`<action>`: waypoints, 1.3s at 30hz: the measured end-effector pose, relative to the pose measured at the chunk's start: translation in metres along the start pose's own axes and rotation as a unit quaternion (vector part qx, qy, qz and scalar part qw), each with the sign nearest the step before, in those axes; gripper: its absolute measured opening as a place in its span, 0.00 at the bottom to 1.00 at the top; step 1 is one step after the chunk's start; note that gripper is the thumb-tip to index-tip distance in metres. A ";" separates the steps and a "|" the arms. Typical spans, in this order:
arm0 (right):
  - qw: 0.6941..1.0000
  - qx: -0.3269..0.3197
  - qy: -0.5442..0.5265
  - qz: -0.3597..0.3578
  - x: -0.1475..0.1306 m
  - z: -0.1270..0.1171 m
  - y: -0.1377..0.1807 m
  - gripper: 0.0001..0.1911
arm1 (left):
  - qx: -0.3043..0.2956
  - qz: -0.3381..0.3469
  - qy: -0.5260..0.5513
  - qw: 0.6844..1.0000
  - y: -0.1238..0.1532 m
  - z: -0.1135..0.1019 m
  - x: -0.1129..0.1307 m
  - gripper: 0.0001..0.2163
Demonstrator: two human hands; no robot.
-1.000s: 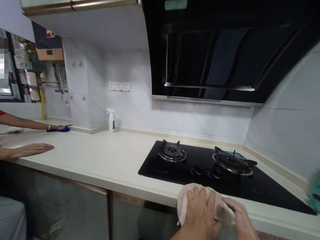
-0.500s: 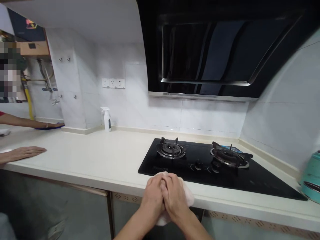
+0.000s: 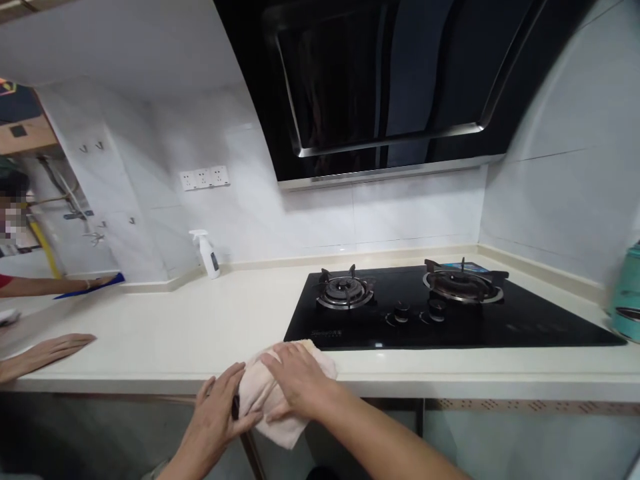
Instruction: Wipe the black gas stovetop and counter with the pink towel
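A pale pink cloth (image 3: 260, 393) lies over the front edge of the cream countertop (image 3: 200, 327), just left of the black gas hob (image 3: 450, 313). My right hand (image 3: 295, 377) presses flat on top of the cloth. My left hand (image 3: 220, 410) grips the cloth's left side from below the counter edge, and part of the cloth hangs down over the edge.
A white spray bottle (image 3: 206, 252) stands by the back wall. A teal pot (image 3: 627, 293) sits at the far right. Another person's hand (image 3: 47, 350) rests flat on the counter at left; their other hand holds a blue cloth (image 3: 90, 285). A black range hood (image 3: 390, 80) hangs overhead.
My hands and the cloth have slid left along the counter's front edge, from in front of the hob to its left corner. My left hand has moved from on top to the cloth's side.
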State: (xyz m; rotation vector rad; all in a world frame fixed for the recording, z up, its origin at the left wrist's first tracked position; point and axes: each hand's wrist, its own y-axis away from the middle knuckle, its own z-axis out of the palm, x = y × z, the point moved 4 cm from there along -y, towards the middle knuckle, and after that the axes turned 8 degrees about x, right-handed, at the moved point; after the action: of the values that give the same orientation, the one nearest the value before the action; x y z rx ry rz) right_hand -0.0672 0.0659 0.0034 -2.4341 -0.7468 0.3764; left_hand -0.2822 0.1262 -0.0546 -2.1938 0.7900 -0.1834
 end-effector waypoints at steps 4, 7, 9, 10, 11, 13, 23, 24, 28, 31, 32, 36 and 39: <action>0.996 -0.033 0.071 0.052 0.001 0.004 0.001 0.56 | 0.040 0.036 -0.022 0.998 -0.009 0.001 0.024 0.41; 0.992 -0.046 0.086 0.076 0.004 0.005 0.006 0.51 | 0.054 0.053 -0.058 0.995 -0.020 0.000 0.050 0.44; 0.993 -0.034 0.085 0.075 0.009 0.001 0.015 0.50 | 0.056 0.061 -0.085 0.993 -0.027 -0.001 0.067 0.42; 0.993 -0.023 0.084 0.074 0.012 -0.004 0.021 0.50 | 0.055 0.065 -0.092 0.992 -0.030 -0.001 0.075 0.41; 0.994 -0.013 0.084 0.074 0.017 -0.008 0.029 0.50 | 0.056 0.071 -0.092 0.992 -0.033 -0.001 0.085 0.40; 0.993 0.005 0.088 0.079 0.028 -0.020 0.048 0.51 | 0.055 0.084 -0.075 0.992 -0.041 0.000 0.109 0.39; 0.967 0.120 0.193 0.115 0.101 -0.086 0.174 0.51 | -0.006 0.089 0.071 0.993 -0.087 0.017 0.274 0.37; 0.959 0.143 0.212 0.124 0.110 -0.096 0.192 0.51 | -0.015 0.089 0.083 0.992 -0.092 0.020 0.295 0.38; 0.926 0.173 0.281 0.185 0.147 -0.140 0.267 0.48 | -0.055 0.108 0.122 0.985 -0.117 0.031 0.386 0.35; 0.906 0.145 0.337 0.210 0.177 -0.170 0.324 0.45 | -0.078 0.147 0.135 0.977 -0.136 0.041 0.457 0.29; 0.901 0.141 0.352 0.213 0.188 -0.179 0.341 0.44 | -0.080 0.153 0.136 0.976 -0.142 0.045 0.478 0.26; 0.896 0.135 0.359 0.225 0.229 -0.206 0.398 0.39 | -0.052 0.173 0.139 0.974 -0.152 0.056 0.546 0.24; 0.896 0.119 0.357 0.238 0.245 -0.216 0.417 0.40 | -0.024 0.167 0.139 0.976 -0.151 0.056 0.563 0.27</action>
State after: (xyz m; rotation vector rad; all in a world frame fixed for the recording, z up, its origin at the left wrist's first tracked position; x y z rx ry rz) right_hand 0.3971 -0.1702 -0.0918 -2.2408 0.2072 -0.2461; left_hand 0.2595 -0.0972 -0.0505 -2.0671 1.3179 -0.3085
